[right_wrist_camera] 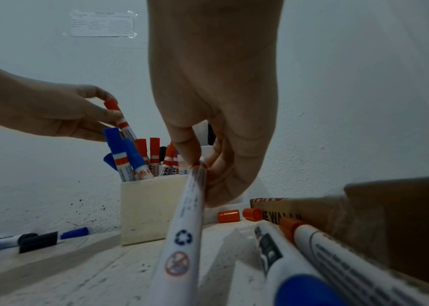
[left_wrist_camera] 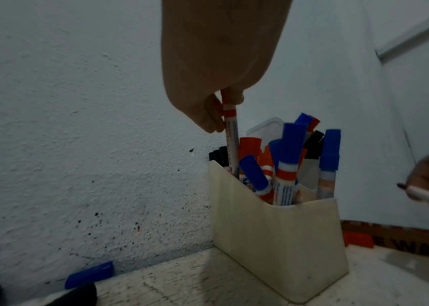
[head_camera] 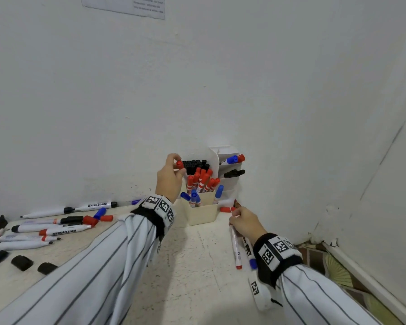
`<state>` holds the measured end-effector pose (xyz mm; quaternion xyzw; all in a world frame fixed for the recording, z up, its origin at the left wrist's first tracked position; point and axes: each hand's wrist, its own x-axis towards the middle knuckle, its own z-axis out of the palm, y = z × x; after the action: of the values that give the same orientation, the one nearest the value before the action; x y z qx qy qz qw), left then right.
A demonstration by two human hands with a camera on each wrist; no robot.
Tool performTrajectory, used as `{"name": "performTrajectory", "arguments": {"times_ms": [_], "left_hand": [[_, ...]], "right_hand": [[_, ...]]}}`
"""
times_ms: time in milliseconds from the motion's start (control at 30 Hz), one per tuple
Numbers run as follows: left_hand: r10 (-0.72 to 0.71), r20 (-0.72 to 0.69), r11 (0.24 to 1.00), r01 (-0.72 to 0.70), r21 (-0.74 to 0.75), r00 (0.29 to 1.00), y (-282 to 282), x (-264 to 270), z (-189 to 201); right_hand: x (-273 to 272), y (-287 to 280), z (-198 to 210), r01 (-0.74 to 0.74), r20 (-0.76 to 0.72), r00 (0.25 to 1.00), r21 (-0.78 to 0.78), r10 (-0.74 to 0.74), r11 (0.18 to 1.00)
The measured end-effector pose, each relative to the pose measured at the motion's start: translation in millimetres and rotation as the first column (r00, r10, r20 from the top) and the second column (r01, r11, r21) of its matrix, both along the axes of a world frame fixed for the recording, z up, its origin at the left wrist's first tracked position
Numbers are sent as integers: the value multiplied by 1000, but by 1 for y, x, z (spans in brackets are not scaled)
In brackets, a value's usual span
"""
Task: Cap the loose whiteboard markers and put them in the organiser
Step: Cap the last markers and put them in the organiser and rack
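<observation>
Left hand point(head_camera: 170, 178) fingertips pinching red-capped marker point(left_wrist_camera: 230, 132) by cap, barrel upright in cream organiser point(head_camera: 203, 213). Right hand point(head_camera: 245, 222) at 4 o'clock of organiser, fingers curled round uncapped marker point(right_wrist_camera: 184, 238) tip end. Loose red caps point(right_wrist_camera: 237, 215) beside organiser base; more loose markers point(head_camera: 54, 228) at 9 o'clock on table point(head_camera: 192, 266).

Bright head view (wrist views dim).

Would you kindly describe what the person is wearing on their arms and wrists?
Both arms wear loose white sleeves with thin dark pinstripes, on the left sleeve and the right sleeve. Each wrist carries a black band set with white square black-patterned marker tags: the left wristband and right wristband. The left hand and right hand are ungloved.
</observation>
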<state>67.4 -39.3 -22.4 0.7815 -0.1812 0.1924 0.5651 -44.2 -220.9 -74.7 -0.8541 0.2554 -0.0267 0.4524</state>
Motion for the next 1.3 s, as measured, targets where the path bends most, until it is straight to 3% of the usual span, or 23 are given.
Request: {"name": "performTrajectory", "arguments": {"times_ms": [167, 300, 400, 500, 567, 667, 767, 933, 1133, 1233, 1300], "left_hand": [[100, 36, 969, -106, 223, 994, -6, 2, -5], [189, 112, 776, -219, 592, 975, -5, -1, -1], [169, 42, 616, -139, 775, 985, -3, 0, 4], [122, -27, 549, -45, 835, 992, -3, 1, 6], [79, 10, 578, -54, 814, 997, -6, 3, 7], [77, 55, 726, -94, 681, 996, -8, 9, 13], [98, 87, 780, -131, 612, 991, -6, 13, 13], [22, 91, 729, -78, 680, 996, -7, 14, 12], [23, 112, 450, -110, 886, 993, -15, 9, 12], [48, 99, 454, -110, 884, 994, -18, 8, 8], [75, 82, 520, -109, 847, 994, -20, 7, 8]], "right_hand": [[2, 0, 1, 12, 32, 999, 49, -14, 999], [2, 2, -1, 12, 27, 1000, 37, -13, 999], [1, 3, 1, 7, 20, 1000, 34, -8, 999], [-1, 4, 2, 5, 26, 1000, 50, -7, 999], [-2, 4, 4, -1, 27, 1000, 57, -1, 998], [-1, 4, 4, -22, 25, 999, 47, 21, 999], [2, 1, 1, -41, 39, 998, 25, 40, 999], [9, 4, 2, -32, 57, 998, 52, 29, 998], [12, 5, 2, -31, 70, 997, 66, 26, 997], [12, 3, -1, -14, 84, 996, 70, 8, 997], [11, 1, -1, -6, 80, 997, 66, 1, 998]]}}
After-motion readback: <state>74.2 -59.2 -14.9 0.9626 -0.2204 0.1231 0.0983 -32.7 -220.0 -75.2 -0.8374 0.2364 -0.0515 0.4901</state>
